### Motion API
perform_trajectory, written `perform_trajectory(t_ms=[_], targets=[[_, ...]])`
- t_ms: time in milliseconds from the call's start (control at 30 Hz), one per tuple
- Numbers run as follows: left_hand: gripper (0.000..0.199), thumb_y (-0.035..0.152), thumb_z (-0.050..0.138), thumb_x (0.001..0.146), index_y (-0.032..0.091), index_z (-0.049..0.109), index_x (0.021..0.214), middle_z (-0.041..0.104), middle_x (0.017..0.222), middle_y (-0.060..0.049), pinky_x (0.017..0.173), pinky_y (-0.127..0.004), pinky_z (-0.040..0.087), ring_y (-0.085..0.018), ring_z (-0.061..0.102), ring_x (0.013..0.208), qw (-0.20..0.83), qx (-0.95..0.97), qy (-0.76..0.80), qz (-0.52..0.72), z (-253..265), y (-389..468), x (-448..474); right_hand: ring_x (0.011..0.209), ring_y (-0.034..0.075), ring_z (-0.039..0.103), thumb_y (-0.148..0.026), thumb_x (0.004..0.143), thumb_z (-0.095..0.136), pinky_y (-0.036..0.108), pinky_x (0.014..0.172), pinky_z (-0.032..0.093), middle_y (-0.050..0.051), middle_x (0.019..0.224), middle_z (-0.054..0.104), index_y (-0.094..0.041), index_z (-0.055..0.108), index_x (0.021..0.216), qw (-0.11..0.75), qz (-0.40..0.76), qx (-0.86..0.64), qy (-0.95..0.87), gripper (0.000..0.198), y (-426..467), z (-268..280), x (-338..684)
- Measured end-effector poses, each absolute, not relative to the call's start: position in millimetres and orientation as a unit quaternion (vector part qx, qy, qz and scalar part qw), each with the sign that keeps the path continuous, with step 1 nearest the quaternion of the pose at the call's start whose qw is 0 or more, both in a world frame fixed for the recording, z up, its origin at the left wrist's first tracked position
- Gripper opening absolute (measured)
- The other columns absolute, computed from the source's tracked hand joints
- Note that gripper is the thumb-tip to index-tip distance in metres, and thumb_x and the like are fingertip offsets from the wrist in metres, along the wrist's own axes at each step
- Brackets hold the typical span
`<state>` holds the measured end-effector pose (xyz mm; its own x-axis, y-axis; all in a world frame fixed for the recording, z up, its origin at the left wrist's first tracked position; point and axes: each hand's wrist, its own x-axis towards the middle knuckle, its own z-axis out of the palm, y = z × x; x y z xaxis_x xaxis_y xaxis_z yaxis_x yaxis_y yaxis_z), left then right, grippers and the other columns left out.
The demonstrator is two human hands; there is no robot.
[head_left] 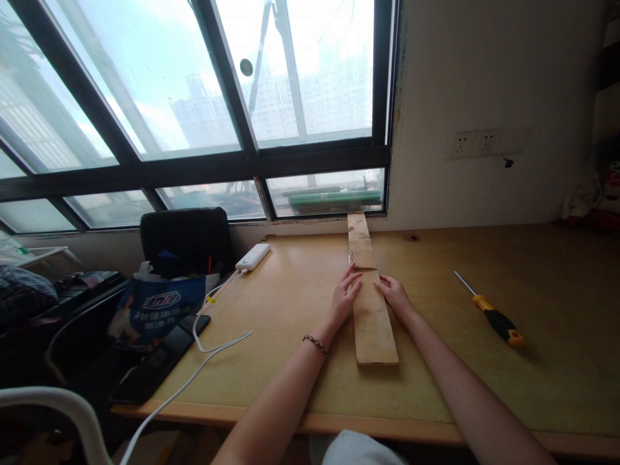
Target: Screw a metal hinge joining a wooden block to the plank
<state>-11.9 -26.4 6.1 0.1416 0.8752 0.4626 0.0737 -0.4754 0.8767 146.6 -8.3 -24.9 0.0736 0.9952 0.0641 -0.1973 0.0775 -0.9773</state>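
Note:
A long pale wooden board (pixel 375 329) lies on the desk, pointing from near me to the window wall. Across it, beyond my fingertips, runs a dark, uneven seam; whether this is a crack or the end of a second piece I cannot tell. A small shiny bit shows at its left edge by the seam. My left hand (pixel 345 297) grips the left edge, fingertips over the top, just below the seam. On the opposite edge, my right hand (pixel 394 298) is closed against the side, its fingers partly hidden. A screwdriver (pixel 491 312) with a yellow and black handle lies to the right.
The wooden desk (pixel 300 374) meets the wall and window. At its left are a white power bank (pixel 252 257), a white cable (pixel 213 351) and a black flat object (pixel 167 361). A blue bag (pixel 155 307) rests on a black chair (pixel 186 236). Wall sockets (pixel 487 143) are at right.

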Motion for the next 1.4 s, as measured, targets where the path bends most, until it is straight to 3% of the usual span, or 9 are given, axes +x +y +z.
perform_trajectory(t_ms=[400,633,767,1033,1233,1400], targets=[[0.033,0.037,0.045,0.085,0.017,0.064,0.103,0.039,0.138,-0.009,0.108,-0.035,0.026,-0.019,0.035,0.128,0.283,0.71,0.405,0.502,-8,-17,-10,0.092,0.026,0.063,-0.035,0.062,0.066,0.041,0.085,0.05,0.01,0.097,0.068,-0.017,0.06,0.092,0.577,0.512,-0.448,-0.452,0.036,-7,-25,146],[0.028,0.034,0.047,0.084,0.019,0.064,0.101,0.045,0.133,-0.007,0.106,-0.035,0.029,-0.02,0.041,0.123,0.276,0.686,0.397,0.543,-1,-23,-12,0.115,0.026,0.05,-0.045,0.069,0.063,0.04,0.098,0.04,0.008,0.13,0.049,-0.021,0.048,0.122,0.602,0.446,-0.473,-0.464,0.06,-13,-18,146],[0.03,0.031,0.047,0.084,0.016,0.06,0.106,0.055,0.122,-0.011,0.099,-0.037,0.037,-0.021,0.049,0.114,0.345,0.598,0.426,0.585,-2,-19,-13,0.12,0.024,0.045,-0.051,0.077,0.053,0.04,0.1,0.039,0.003,0.132,0.047,-0.027,0.033,0.135,0.591,0.485,-0.4,-0.506,0.066,-25,-6,144],[0.034,0.024,0.051,0.08,0.016,0.057,0.112,0.054,0.124,-0.009,0.101,-0.035,0.035,-0.021,0.049,0.115,0.462,0.514,0.389,0.609,-1,-19,-10,0.13,0.021,0.032,-0.057,0.077,0.049,0.038,0.109,0.023,0.005,0.139,0.038,-0.023,0.044,0.129,0.578,0.431,-0.434,-0.541,0.062,-27,0,142],[0.032,0.025,0.052,0.079,0.015,0.059,0.108,0.054,0.124,-0.009,0.1,-0.036,0.035,-0.022,0.047,0.117,0.487,0.498,0.379,0.61,-4,-16,-12,0.13,0.021,0.031,-0.057,0.077,0.05,0.038,0.11,0.021,0.004,0.138,0.039,-0.023,0.044,0.129,0.578,0.434,-0.433,-0.539,0.062,-27,0,143],[0.036,0.025,0.052,0.079,0.017,0.055,0.114,0.055,0.124,-0.009,0.1,-0.036,0.036,-0.022,0.048,0.116,0.486,0.514,0.36,0.608,-1,-18,-9,0.127,0.023,0.036,-0.055,0.077,0.051,0.038,0.108,0.027,0.006,0.138,0.039,-0.021,0.038,0.132,0.579,0.459,-0.418,-0.53,0.066,-29,1,141]])
